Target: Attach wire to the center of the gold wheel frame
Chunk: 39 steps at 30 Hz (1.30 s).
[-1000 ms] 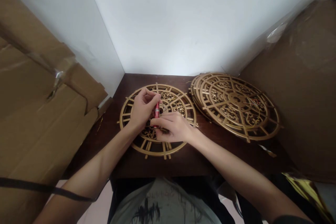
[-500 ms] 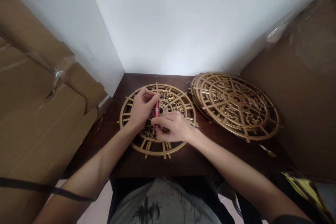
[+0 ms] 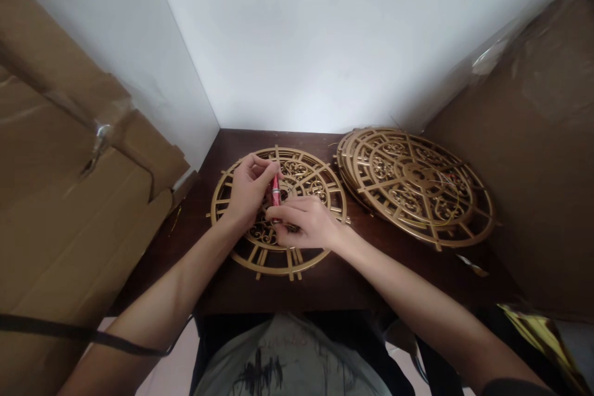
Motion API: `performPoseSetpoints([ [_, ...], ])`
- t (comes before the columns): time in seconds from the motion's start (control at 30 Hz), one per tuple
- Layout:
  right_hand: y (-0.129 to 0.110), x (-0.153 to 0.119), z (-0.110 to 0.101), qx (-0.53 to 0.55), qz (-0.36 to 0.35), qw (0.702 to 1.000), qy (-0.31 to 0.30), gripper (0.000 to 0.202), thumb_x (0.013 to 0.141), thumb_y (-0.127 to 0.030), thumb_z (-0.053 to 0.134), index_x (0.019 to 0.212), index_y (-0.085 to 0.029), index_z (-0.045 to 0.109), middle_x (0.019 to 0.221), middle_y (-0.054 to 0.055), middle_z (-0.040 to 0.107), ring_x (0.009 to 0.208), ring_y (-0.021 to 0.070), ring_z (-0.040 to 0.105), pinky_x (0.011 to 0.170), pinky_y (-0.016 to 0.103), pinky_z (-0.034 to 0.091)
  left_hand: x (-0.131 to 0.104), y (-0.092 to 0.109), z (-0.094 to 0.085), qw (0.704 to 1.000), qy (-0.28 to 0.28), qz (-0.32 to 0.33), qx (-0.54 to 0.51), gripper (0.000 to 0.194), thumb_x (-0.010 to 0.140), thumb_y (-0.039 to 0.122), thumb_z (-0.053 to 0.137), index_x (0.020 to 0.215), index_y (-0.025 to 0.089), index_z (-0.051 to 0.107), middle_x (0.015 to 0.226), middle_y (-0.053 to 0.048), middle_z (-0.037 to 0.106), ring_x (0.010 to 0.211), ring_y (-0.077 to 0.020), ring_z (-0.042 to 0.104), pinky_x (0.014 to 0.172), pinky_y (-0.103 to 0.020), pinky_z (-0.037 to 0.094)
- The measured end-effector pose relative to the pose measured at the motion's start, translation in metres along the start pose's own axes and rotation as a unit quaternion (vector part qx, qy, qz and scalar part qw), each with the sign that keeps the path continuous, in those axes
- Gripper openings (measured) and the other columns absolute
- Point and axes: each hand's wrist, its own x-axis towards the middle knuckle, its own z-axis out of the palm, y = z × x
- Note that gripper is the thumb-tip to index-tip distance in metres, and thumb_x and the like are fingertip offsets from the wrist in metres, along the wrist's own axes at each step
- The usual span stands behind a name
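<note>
A slim red tube with a silver band (image 3: 276, 192) is held upright in the view between my two hands, over a round gold openwork clock face (image 3: 297, 275) with scrollwork and Roman numerals. My left hand (image 3: 253, 185) pinches the tube's upper end between thumb and fingers. Closed around its lower end is my right hand (image 3: 304, 221), fingers curled. Both hands hover over or rest on the middle of the clock face; which, I cannot tell. Part of the centre is hidden by them. A thin dark wire shows beside the tube.
To the right, several more gold clock faces (image 3: 439, 241) lie stacked, thin wires on the top one. A small brush (image 3: 473, 266) lies in front of them on the dark wooden table (image 3: 278, 297). Cardboard (image 3: 69, 198) stands at left and right; a white wall (image 3: 325, 43) is behind.
Both hands stay on the red tube. The tube and my left fingertips have shifted slightly left, and my right hand has moved a touch.
</note>
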Motion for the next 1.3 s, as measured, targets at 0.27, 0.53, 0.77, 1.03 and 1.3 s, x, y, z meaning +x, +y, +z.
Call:
performPoseSetpoints([
  [0.27, -0.003, 0.004, -0.007, 0.007, 0.034, 0.998, 0.049, 0.02, 0.083, -0.014, 0.05, 0.098, -0.017, 0.062, 0.065, -0.002, 0.066, 0.053, 0.0084, 0.058, 0.054, 0.02, 0.046, 0.004, -0.002, -0.002, 0.997, 0.048, 0.016, -0.053, 0.023, 0.074, 0.027, 0.065, 0.071, 0.016, 0.045, 0.063, 0.002, 0.059, 0.051, -0.006, 0.05, 0.05, -0.017, 0.04],
  [0.53, -0.001, 0.002, -0.01, 0.039, 0.174, 0.975, 0.129, 0.014, 0.084, -0.018, 0.052, 0.098, -0.02, 0.056, 0.086, 0.002, 0.065, 0.069, 0.0123, 0.058, 0.064, 0.027, 0.049, 0.005, 0.002, -0.001, 0.992, 0.086, 0.004, -0.095, 0.023, 0.073, 0.024, 0.065, 0.071, 0.016, 0.044, 0.063, 0.002, 0.058, 0.052, -0.0058, 0.05, 0.048, -0.016, 0.04],
  [0.77, 0.006, 0.004, -0.007, 0.033, 0.256, 0.96, 0.111, 0.021, 0.083, -0.018, 0.052, 0.104, -0.02, 0.054, 0.095, 0.004, 0.061, 0.085, 0.0168, 0.056, 0.076, 0.033, 0.048, 0.005, 0.007, -0.002, 0.99, 0.062, -0.019, -0.122, 0.025, 0.074, 0.026, 0.065, 0.072, 0.017, 0.041, 0.06, 0.003, 0.057, 0.043, -0.0049, 0.046, 0.039, -0.015, 0.037],
  [1.03, 0.01, 0.002, -0.005, 0.092, 0.279, 0.955, 0.037, 0.04, 0.082, -0.019, 0.055, 0.121, -0.021, 0.047, 0.088, 0.002, 0.062, 0.081, 0.0164, 0.058, 0.073, 0.031, 0.048, -0.002, 0.012, -0.001, 0.99, -0.011, -0.02, -0.14, 0.03, 0.072, 0.029, 0.068, 0.072, 0.017, 0.041, 0.062, 0.003, 0.057, 0.046, -0.0054, 0.048, 0.038, -0.014, 0.039],
  [1.3, 0.011, 0.003, -0.007, 0.163, 0.287, 0.943, 0.047, 0.016, 0.084, -0.018, 0.052, 0.1, -0.021, 0.054, 0.074, -0.002, 0.057, 0.067, 0.0118, 0.054, 0.065, 0.026, 0.045, -0.002, 0.015, 0.001, 0.99, -0.045, -0.006, -0.133, 0.031, 0.072, 0.031, 0.068, 0.07, 0.017, 0.04, 0.061, 0.003, 0.056, 0.043, -0.0045, 0.045, 0.035, -0.014, 0.033],
])
